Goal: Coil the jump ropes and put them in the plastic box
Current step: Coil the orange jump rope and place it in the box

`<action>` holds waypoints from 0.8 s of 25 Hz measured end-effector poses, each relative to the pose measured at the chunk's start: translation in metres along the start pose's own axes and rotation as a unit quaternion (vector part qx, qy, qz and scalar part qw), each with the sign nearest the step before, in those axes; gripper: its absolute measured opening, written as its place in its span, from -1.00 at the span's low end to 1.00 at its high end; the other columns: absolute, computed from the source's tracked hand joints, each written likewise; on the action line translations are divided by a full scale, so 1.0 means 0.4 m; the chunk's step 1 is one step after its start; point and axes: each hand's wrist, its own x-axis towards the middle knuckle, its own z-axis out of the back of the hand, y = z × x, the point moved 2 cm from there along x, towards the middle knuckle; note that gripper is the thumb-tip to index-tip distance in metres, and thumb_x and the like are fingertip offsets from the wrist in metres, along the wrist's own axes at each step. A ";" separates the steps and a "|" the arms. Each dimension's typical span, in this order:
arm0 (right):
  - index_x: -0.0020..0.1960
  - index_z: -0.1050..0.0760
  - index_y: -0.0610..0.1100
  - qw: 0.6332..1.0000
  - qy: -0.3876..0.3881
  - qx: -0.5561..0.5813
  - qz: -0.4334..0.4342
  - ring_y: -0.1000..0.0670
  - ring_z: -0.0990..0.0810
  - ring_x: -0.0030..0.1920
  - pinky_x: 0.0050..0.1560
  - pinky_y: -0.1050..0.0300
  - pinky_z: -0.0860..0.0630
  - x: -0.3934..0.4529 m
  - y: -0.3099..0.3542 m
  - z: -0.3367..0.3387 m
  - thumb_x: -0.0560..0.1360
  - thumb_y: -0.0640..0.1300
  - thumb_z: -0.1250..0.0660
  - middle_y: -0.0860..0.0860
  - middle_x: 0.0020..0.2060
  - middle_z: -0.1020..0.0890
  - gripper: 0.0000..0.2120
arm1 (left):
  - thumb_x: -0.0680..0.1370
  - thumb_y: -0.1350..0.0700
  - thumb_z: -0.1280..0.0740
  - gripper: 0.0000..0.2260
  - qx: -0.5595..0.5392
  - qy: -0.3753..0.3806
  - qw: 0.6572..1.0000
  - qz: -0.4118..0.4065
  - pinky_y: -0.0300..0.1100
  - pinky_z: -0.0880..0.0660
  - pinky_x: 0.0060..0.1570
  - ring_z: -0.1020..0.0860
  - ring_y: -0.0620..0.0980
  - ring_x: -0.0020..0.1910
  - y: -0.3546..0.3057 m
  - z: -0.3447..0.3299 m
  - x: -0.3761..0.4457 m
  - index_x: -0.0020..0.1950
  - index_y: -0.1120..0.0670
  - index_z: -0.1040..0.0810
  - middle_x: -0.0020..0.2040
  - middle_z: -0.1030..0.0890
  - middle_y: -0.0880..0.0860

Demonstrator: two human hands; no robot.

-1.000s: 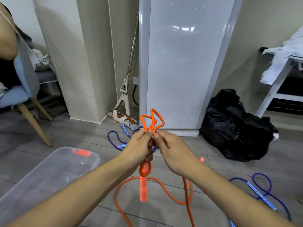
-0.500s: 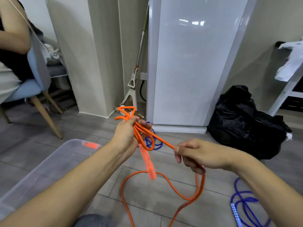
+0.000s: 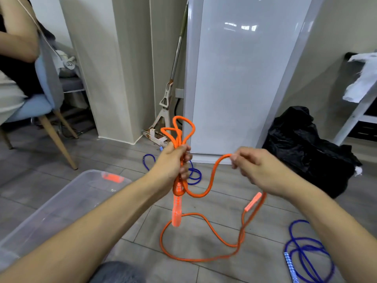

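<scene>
My left hand (image 3: 173,163) grips a bundle of loops of the orange jump rope (image 3: 204,221); several loops stick up above the fist and one orange handle (image 3: 176,209) hangs below it. My right hand (image 3: 257,170) pinches a stretch of the same rope to the right, at about the same height. The rest of the rope sags to the floor, with its second handle (image 3: 253,201) dangling under my right wrist. The clear plastic box (image 3: 61,205) stands on the floor at the lower left. Two blue jump ropes lie on the floor, one behind my hands (image 3: 193,174), one at the lower right (image 3: 306,254).
A black rubbish bag (image 3: 310,146) sits against the wall on the right, beside a white rack (image 3: 359,107). A mop (image 3: 169,94) leans in the corner next to a tall white panel (image 3: 240,74). A seated person on a blue chair (image 3: 36,103) is at the far left.
My right hand has risen and drawn the rope up and out to the right. My left hand lifted the bundle slightly, and another loop stands above the fist.
</scene>
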 end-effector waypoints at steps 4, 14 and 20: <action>-0.18 -0.51 -0.08 0.997 -0.019 -0.023 0.067 0.15 -0.38 -0.40 -0.34 0.20 -0.36 0.002 0.066 -0.095 0.64 -0.02 -0.23 0.07 -0.42 -0.52 -0.74 | 0.69 0.15 -0.11 -0.83 0.106 0.052 0.993 -0.022 -0.24 -0.27 -0.53 -0.25 -0.08 -0.55 0.019 -0.044 -0.035 -0.03 0.09 -0.44 -0.29 -0.54 0.02; -0.27 -0.47 0.00 0.997 -0.070 -0.014 0.030 0.13 -0.30 -0.48 -0.43 0.27 -0.26 -0.006 0.048 -0.098 0.64 0.03 -0.23 0.12 -0.52 -0.39 -0.68 | 0.69 -0.01 -0.11 -0.71 0.264 0.132 0.954 -0.059 -0.12 -0.43 -0.34 -0.44 -0.05 -0.46 0.022 -0.034 -0.035 -0.06 0.11 -0.51 -0.33 -0.63 0.05; -0.14 -0.45 -0.24 0.983 0.096 0.134 -0.078 0.02 -0.18 -0.55 -0.51 0.19 -0.14 -0.024 -0.022 -0.015 0.68 -0.07 -0.17 -0.03 -0.50 -0.23 -0.69 | 0.70 0.18 -0.08 -0.76 -0.015 -0.044 0.997 -0.068 -0.08 -0.61 -0.31 -0.50 -0.05 -0.51 -0.004 0.035 0.021 -0.13 0.15 -0.41 -0.51 -0.43 -0.02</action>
